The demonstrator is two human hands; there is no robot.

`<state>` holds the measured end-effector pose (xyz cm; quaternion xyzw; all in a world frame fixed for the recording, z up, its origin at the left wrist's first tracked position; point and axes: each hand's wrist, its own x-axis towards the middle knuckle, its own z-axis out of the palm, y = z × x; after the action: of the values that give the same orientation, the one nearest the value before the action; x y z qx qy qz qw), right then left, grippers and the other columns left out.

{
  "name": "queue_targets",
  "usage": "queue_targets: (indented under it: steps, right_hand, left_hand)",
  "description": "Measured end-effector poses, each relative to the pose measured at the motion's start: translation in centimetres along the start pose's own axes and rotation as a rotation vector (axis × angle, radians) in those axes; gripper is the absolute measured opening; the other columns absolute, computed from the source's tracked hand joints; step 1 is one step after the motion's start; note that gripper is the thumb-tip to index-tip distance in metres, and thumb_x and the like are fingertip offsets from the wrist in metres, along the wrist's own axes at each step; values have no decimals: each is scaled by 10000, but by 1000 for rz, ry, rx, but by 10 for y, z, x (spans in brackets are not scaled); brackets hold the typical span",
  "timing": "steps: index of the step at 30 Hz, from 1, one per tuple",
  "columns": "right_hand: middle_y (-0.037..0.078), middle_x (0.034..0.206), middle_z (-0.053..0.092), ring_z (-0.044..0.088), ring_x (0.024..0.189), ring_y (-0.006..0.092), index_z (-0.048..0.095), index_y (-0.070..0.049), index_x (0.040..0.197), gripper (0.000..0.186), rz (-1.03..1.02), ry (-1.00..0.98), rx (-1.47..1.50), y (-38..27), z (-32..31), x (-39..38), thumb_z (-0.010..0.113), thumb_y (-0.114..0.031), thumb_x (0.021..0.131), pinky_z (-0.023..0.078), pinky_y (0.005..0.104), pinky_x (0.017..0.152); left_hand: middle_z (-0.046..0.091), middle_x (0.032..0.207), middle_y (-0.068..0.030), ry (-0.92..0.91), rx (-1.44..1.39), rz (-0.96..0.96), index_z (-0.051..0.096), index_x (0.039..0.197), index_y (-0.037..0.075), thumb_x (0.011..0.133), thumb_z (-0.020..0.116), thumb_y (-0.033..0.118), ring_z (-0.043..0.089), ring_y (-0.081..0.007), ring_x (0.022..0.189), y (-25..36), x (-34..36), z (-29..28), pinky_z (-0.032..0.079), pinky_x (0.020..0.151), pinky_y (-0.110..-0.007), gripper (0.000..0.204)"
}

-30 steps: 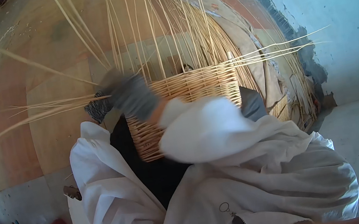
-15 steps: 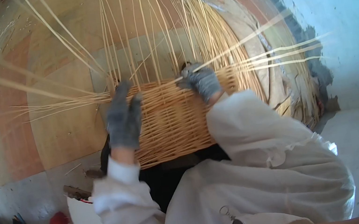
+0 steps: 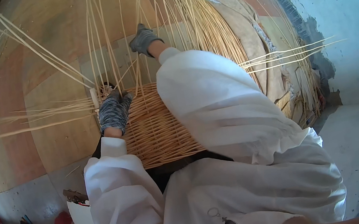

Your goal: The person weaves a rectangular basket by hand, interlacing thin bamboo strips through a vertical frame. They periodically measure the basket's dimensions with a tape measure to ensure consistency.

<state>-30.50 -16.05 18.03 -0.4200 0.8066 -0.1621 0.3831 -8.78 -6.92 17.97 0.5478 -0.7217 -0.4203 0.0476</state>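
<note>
A half-made wicker basket (image 3: 161, 129) lies across my lap, its tightly woven side facing up. Long upright rods (image 3: 104, 29) stick out from its far edge, away from me. My left hand (image 3: 114, 111), in a grey glove, is closed at the far left corner, its fingers curled over the weave and the base of the rods. Farther out, my right hand (image 3: 144, 41), gloved too, is closed round wicker rods well beyond the woven edge. My right sleeve hides the basket's right part. Beside my left hand stands a short pale peg-like piece (image 3: 94, 98).
A big bundle of loose rods (image 3: 217, 25) lies on cloth (image 3: 266, 64) at the right, near a pale wall (image 3: 337, 5). Thin rods (image 3: 46, 111) stretch out left and others (image 3: 293, 51) right. Boards (image 3: 59, 103) cover the floor. A red object (image 3: 61, 222) lies lower left.
My right hand has left the woven edge and reached farther out along the rods. My left hand has moved slightly left and down, its fingers now curled. The rod slanting to the upper right has gone.
</note>
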Motion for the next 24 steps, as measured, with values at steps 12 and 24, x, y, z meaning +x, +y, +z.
queue_targets:
  steps: [12, 24]
  right_hand:
    - [9, 597, 443, 447, 481, 115, 477, -68, 805, 100, -538, 403, 1430, 160, -6, -159, 468, -135, 879, 423, 246, 409]
    - [86, 669, 549, 565, 602, 200, 531, -35, 828, 88, -328, 284, 1479, 179, -37, -165, 523, -121, 847, 490, 326, 589]
  left_hand:
    - [620, 892, -111, -73, 520, 586, 595, 999, 72, 780, 622, 198, 596, -215, 775, 5, 38, 6, 472, 668, -362, 254]
    - [524, 1134, -208, 216, 478, 276, 483, 1156, 7, 787, 573, 390, 503, -330, 1036, 99, 34, 16, 385, 904, -371, 540]
